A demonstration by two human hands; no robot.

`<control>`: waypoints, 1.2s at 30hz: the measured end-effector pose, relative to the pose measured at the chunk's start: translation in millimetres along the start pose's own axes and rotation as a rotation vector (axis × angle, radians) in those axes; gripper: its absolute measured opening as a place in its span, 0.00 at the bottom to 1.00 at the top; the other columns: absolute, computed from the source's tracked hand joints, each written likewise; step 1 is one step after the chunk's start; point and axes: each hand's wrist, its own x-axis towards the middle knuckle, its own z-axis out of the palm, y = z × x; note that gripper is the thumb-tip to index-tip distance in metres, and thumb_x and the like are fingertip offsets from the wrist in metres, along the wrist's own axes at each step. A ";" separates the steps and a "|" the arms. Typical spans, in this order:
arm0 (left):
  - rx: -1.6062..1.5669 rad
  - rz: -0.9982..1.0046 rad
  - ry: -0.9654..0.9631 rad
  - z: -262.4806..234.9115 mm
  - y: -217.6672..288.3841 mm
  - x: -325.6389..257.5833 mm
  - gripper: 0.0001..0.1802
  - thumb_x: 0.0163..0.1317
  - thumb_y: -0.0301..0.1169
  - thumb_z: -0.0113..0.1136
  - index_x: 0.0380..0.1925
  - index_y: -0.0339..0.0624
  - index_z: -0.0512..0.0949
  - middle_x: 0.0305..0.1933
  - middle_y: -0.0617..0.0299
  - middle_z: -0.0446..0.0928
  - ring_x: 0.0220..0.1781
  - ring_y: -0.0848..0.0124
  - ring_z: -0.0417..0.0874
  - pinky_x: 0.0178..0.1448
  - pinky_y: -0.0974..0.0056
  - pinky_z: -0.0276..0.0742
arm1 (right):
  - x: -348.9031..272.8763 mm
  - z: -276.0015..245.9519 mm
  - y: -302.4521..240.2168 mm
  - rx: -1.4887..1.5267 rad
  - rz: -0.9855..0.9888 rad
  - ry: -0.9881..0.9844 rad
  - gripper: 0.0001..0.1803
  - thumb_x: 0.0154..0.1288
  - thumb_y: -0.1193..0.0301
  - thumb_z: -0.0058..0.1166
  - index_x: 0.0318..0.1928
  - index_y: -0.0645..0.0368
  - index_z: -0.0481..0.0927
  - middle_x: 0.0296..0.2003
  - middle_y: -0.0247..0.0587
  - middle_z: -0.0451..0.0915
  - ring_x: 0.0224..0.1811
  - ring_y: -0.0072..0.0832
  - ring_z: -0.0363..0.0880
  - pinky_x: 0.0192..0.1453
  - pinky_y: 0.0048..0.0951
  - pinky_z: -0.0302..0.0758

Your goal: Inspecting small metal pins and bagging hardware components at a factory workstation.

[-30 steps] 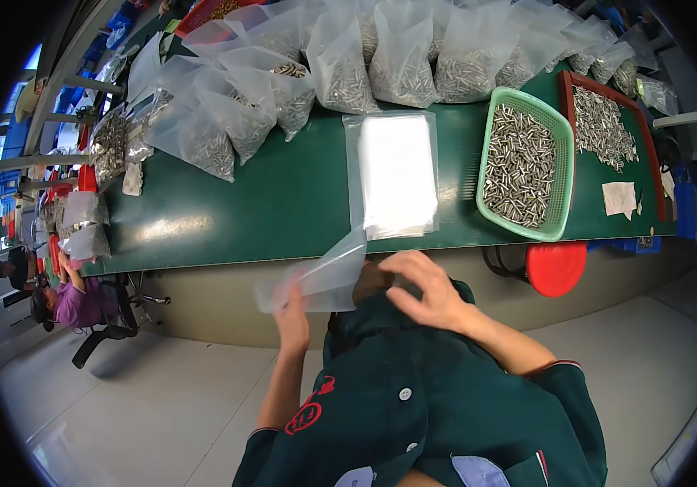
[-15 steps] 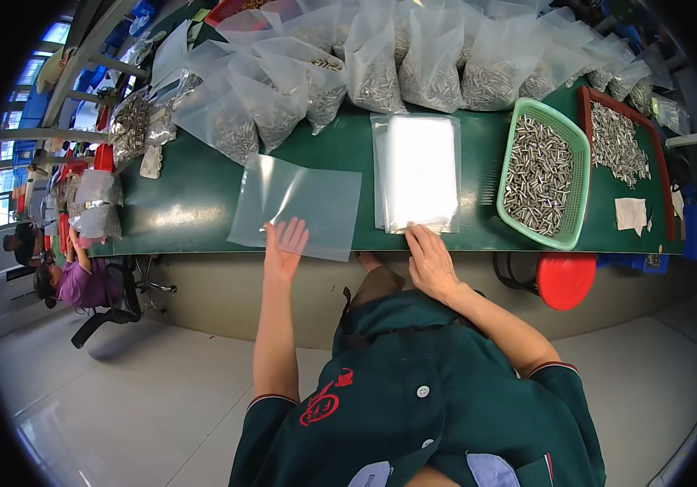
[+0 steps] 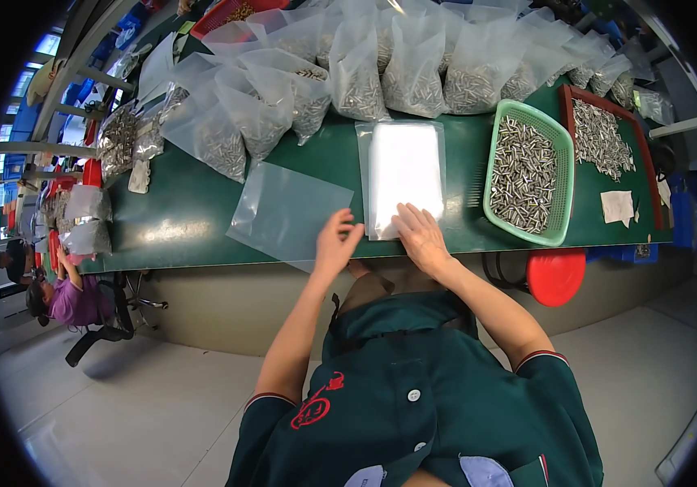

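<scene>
A stack of clear plastic bags (image 3: 405, 162) lies on the green table, its middle looking white. My right hand (image 3: 421, 235) rests on the stack's near edge, fingers stretched out and pointing away from me. Just left of the stack my left hand (image 3: 338, 241) hovers near the table edge, fingers loosely bent, thumb apart, nothing visible in it. One single clear plastic bag (image 3: 287, 207) lies flat to the left of that hand, its near corner hanging over the table's front edge.
Several plastic bags of metal pins (image 3: 360, 89) stand along the back. At right are a green basket of metal pins (image 3: 527, 174) and a brown-rimmed tray (image 3: 647, 146). A red stool (image 3: 557, 276) stands below the table. Another person (image 3: 80, 300) sits far left.
My left hand has left the single bag and moved right towards the stack, its fingers bending. My right hand has shifted a little farther onto the stack. The view has turned slightly.
</scene>
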 end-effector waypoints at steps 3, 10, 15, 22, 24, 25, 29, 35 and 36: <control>0.026 -0.033 -0.156 33.4 17.0 -2.5 0.46 0.41 0.38 0.69 0.59 0.38 0.55 0.52 0.51 0.66 0.40 0.64 0.76 0.46 0.62 0.73 | -2.1 -13.7 -0.5 0.080 0.011 0.047 0.16 0.51 0.78 0.49 0.43 0.64 0.72 0.51 0.51 0.67 0.56 0.47 0.64 0.57 0.45 0.62; -0.025 -0.040 -0.057 76.2 18.2 6.2 0.49 0.40 0.28 0.68 0.61 0.39 0.49 0.52 0.47 0.64 0.48 0.54 0.73 0.48 0.55 0.72 | -4.5 -47.4 3.2 0.150 -0.048 0.110 0.13 0.51 0.79 0.49 0.40 0.62 0.76 0.43 0.47 0.76 0.49 0.45 0.72 0.52 0.40 0.69; 0.143 0.174 0.075 103.5 31.6 9.8 0.54 0.40 0.30 0.68 0.62 0.34 0.42 0.54 0.40 0.61 0.51 0.44 0.68 0.50 0.54 0.71 | -13.2 -77.5 -8.5 0.253 -0.099 0.227 0.12 0.47 0.79 0.50 0.36 0.60 0.76 0.32 0.40 0.78 0.36 0.37 0.77 0.40 0.34 0.73; 0.027 0.323 0.068 117.2 39.0 5.2 0.55 0.40 0.32 0.68 0.63 0.34 0.41 0.56 0.41 0.58 0.56 0.48 0.64 0.56 0.53 0.65 | -36.6 -146.7 -11.6 0.188 -0.102 0.432 0.17 0.40 0.82 0.55 0.36 0.59 0.78 0.24 0.35 0.76 0.25 0.31 0.75 0.27 0.29 0.69; -0.071 0.225 0.036 119.9 35.2 3.0 0.54 0.41 0.32 0.68 0.63 0.34 0.41 0.56 0.42 0.57 0.56 0.49 0.63 0.57 0.53 0.64 | -44.0 -179.7 -13.5 0.187 -0.022 0.399 0.16 0.40 0.83 0.55 0.36 0.61 0.78 0.20 0.37 0.74 0.21 0.32 0.74 0.24 0.30 0.69; -0.028 0.166 0.022 120.5 36.8 3.6 0.53 0.41 0.32 0.68 0.62 0.35 0.42 0.56 0.42 0.57 0.56 0.49 0.63 0.57 0.54 0.64 | -46.9 -194.1 -12.4 0.198 0.002 0.399 0.15 0.41 0.83 0.55 0.35 0.61 0.78 0.19 0.37 0.74 0.20 0.32 0.73 0.24 0.30 0.69; 0.220 0.215 0.063 115.2 36.4 -0.9 0.48 0.40 0.29 0.65 0.62 0.39 0.49 0.57 0.44 0.57 0.57 0.50 0.62 0.57 0.54 0.63 | -46.5 -251.4 -10.3 0.098 0.048 0.318 0.12 0.41 0.83 0.55 0.31 0.60 0.78 0.21 0.37 0.73 0.23 0.32 0.72 0.26 0.29 0.68; -0.051 0.099 0.116 50.9 41.9 -30.7 0.24 0.50 0.29 0.58 0.49 0.36 0.68 0.53 0.48 0.65 0.56 0.53 0.66 0.57 0.57 0.64 | 15.3 -248.8 -28.4 -0.039 -0.273 -0.161 0.07 0.37 0.79 0.52 0.23 0.57 0.79 0.26 0.35 0.74 0.35 0.31 0.67 0.37 0.29 0.61; -0.218 -0.042 0.134 37.0 45.8 -38.0 0.20 0.54 0.29 0.55 0.48 0.35 0.69 0.53 0.48 0.66 0.56 0.53 0.67 0.57 0.58 0.64 | 34.4 -230.0 -40.2 -0.117 -0.357 -0.236 0.05 0.39 0.77 0.52 0.21 0.56 0.79 0.27 0.34 0.74 0.36 0.31 0.67 0.38 0.30 0.61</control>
